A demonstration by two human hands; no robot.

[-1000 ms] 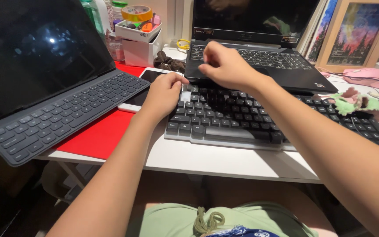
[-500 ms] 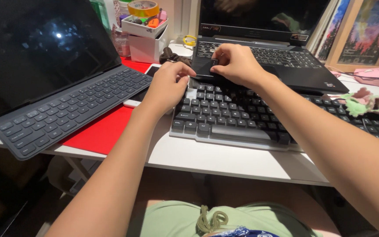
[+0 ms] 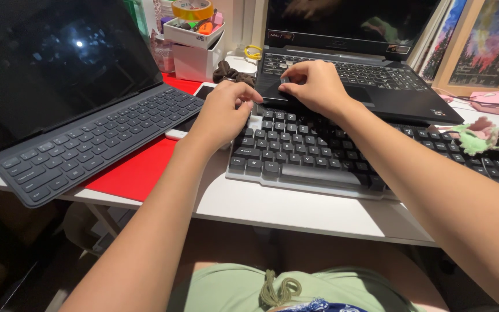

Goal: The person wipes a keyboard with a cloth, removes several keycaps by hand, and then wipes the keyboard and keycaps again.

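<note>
A white desk [image 3: 295, 211] carries everything. On it lie a red mat [image 3: 137, 173] at the left (a tablet with keyboard cover [image 3: 88, 136] and a phone [image 3: 189, 124] sit on that), a black keyboard [image 3: 342, 159] in front, a laptop [image 3: 365, 81] behind, and a pink mouse [image 3: 495, 103] far right.

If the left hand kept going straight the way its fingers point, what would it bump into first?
Probably the right hand. The left hand rests at the top left corner of the black keyboard, fingers aimed right and slightly away, toward the right hand at the laptop's front edge. Depth is unclear, so it might meet the laptop first.
</note>
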